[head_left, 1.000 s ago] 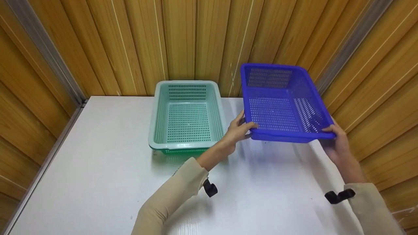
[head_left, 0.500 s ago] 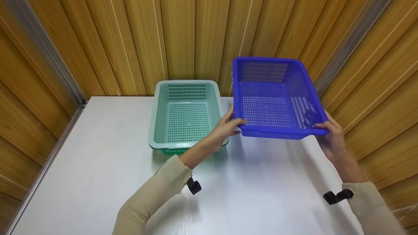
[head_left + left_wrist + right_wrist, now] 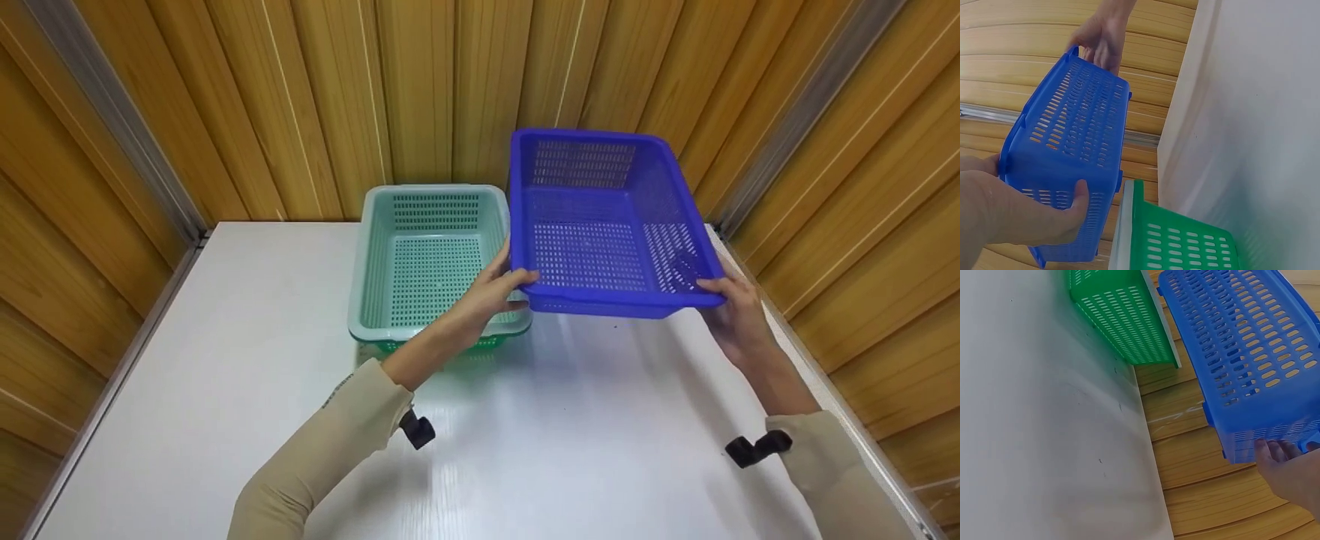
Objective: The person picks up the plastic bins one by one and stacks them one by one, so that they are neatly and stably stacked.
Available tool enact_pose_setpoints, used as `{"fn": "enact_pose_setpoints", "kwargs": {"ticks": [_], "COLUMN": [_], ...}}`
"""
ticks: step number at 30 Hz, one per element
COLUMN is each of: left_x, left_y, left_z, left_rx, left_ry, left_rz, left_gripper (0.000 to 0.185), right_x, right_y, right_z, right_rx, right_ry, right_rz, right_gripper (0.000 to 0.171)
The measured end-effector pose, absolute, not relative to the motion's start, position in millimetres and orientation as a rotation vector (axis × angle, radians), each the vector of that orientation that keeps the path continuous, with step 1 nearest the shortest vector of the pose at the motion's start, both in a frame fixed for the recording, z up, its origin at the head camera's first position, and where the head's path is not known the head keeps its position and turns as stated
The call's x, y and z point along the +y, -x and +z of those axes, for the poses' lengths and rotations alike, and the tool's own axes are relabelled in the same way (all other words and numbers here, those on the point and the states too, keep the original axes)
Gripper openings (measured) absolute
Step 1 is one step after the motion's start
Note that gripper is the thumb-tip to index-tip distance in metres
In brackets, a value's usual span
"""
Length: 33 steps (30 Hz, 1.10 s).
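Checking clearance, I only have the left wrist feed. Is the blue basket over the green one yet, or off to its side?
Observer: Off to the side. In the head view the blue basket is right of the green basket, its left edge about level with the green one's right rim.
Operator: Is it off the table?
Observer: Yes. The right wrist view shows open space between its underside and the table.
Operator: Where does the right hand grip?
Observer: The right hand holds the near right corner, thumb on the rim; the left hand holds the near left corner.
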State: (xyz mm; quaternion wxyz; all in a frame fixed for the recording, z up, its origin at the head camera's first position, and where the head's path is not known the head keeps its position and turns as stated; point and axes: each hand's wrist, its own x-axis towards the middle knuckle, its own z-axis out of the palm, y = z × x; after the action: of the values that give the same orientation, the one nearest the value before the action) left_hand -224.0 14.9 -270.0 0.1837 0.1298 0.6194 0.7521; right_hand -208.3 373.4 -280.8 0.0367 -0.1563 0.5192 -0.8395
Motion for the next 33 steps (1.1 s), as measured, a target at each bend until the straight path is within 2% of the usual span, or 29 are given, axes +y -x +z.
{"fn": "enact_pose_setpoints", "kwargs": {"ticks": [3, 12, 24, 33], "left_x": [2.0, -16.6, -44.9, -74.0], "left_y": [218.4, 215.9, 214.2, 209.4], "left_z": [-258.7, -259.5, -264.0, -261.8], "left_rx": [1.714, 1.781, 1.793, 1.821], "left_ry": [-0.349, -0.326, -0.274, -0.24], "left_rz": [2.137, 2.143, 2.192, 2.219], "left_gripper": [0.077, 0.075, 0.07, 0.072], "right_x": [362.0, 342.3, 310.4, 281.6], "right_y": [201.4, 204.3, 208.8, 211.7], "right_z": [-265.9, -265.4, -268.2, -263.5], "right_rx": [1.662, 1.747, 1.837, 1.841], "right_ry": [0.407, 0.427, 0.306, 0.358], "right_rz": [-2.553, -2.495, -2.491, -2.425], "right_gripper": [0.056, 0.057, 0.056, 0.058]}}
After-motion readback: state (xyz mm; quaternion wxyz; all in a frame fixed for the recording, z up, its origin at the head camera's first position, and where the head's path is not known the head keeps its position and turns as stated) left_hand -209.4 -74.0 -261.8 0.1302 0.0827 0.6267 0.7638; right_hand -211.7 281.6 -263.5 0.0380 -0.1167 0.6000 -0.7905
